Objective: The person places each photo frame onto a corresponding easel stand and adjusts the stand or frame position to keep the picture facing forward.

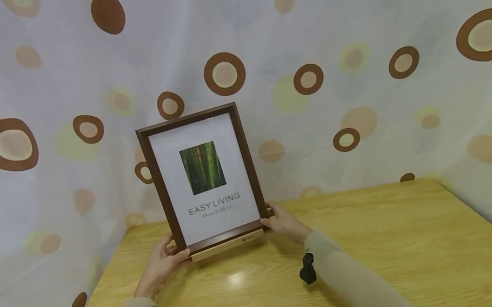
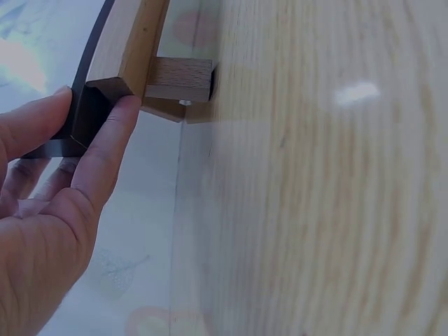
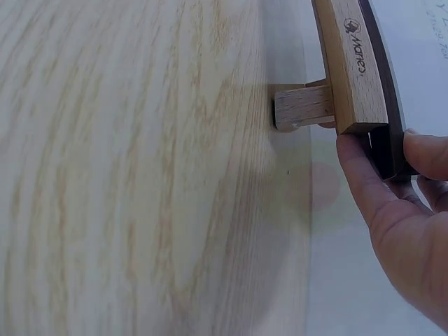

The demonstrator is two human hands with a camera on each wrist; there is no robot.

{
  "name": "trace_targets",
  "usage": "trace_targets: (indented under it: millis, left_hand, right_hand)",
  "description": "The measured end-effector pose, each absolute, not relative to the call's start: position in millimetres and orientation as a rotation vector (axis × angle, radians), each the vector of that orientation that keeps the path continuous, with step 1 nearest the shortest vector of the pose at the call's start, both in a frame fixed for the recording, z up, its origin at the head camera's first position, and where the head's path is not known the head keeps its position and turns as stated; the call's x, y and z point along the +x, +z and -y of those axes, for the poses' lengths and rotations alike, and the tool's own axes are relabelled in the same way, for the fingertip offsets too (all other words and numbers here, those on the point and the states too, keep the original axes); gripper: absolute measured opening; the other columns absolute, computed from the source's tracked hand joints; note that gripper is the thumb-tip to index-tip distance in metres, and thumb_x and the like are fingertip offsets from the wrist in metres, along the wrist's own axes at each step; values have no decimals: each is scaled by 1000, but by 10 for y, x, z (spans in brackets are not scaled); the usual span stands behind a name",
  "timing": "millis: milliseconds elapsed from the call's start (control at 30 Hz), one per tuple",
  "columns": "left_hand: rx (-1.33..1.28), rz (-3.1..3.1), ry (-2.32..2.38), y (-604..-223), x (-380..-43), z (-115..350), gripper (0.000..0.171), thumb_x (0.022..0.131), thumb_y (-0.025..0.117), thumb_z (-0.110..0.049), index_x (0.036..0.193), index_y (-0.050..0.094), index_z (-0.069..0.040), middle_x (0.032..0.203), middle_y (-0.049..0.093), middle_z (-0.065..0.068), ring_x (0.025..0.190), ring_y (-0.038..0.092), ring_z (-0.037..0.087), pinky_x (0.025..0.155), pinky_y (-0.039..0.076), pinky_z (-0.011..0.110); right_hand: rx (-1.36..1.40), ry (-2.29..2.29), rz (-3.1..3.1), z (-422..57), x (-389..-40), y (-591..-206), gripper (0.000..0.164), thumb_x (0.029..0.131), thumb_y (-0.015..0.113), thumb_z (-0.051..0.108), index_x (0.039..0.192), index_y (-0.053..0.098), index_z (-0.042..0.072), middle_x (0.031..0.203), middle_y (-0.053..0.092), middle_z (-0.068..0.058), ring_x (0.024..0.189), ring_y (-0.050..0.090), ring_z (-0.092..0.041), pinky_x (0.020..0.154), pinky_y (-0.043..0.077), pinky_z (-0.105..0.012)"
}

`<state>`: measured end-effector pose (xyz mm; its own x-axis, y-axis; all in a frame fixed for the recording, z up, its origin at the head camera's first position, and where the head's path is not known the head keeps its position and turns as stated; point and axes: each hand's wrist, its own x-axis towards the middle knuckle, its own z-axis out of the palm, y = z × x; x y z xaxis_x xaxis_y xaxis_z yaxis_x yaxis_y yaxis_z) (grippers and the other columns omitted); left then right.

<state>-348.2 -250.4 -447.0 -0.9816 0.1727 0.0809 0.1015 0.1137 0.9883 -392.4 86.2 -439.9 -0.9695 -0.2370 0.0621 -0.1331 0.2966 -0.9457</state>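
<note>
A dark brown picture frame (image 1: 249,164) leans back, tilted a little to one side, with a bamboo picture and the words EASY LIVING on its white sheet. Its lower edge is at the light wood ledge of a small tabletop easel (image 1: 227,245), whose foot (image 2: 178,78) shows in the left wrist view. My left hand (image 1: 162,264) grips the frame's lower left corner, thumb in front and fingers beneath and behind. At the lower right corner my right hand (image 1: 286,221) pinches the frame, its index fingertip at the end of the ledge (image 3: 360,70). Most of the easel is hidden behind the frame.
The easel stands toward the back of a light wood-grain table (image 1: 391,248). A pale curtain (image 1: 252,20) with brown and green circles hangs behind the table and along its sides. Each wrist wears a small black camera (image 1: 307,269).
</note>
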Motion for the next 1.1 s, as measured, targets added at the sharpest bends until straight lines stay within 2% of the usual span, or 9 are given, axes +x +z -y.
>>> trace_targets:
  millis: [133, 400, 633, 1100]
  left_hand:
    - [286, -2305, 2037, -4477, -3490, 2467, 68, 93, 61, 5, 152, 27, 1, 136, 46, 38, 108, 63, 27, 89, 58, 43]
    - [298, -2291, 2026, -4454, -3513, 2363, 68, 94, 60, 4, 152, 25, 1, 137, 44, 39, 111, 62, 32, 93, 55, 48]
    - [297, -2290, 2021, -4445, -3544, 2249, 66, 92, 61, 6, 150, 31, 0, 136, 47, 37, 112, 62, 33, 94, 54, 50]
    - [305, -2297, 1999, -4448, -3615, 1988, 71, 92, 63, 3, 152, 27, 0, 139, 46, 36, 118, 58, 40, 92, 56, 47]
  right_hand:
    - [-350, -1761, -2463, -912, -3908, -4402, 59, 100, 55, 8, 151, 27, -3, 147, 38, -27, 134, 40, -42, 104, 46, -53]
    - [-336, -1745, -2531, -1034, -3868, -4407, 59, 99, 57, 9, 149, 30, -3, 145, 41, -27, 133, 42, -42, 105, 45, -53]
    - [-351, -1794, -2501, -1155, -3830, -4390, 54, 97, 59, 5, 145, 36, -4, 138, 47, -25, 127, 47, -40, 97, 52, -47]
    - [-276, -1895, -2405, -1410, -3813, -4407, 53, 96, 57, 0, 144, 36, -4, 136, 47, -29, 118, 56, -40, 89, 58, -40]
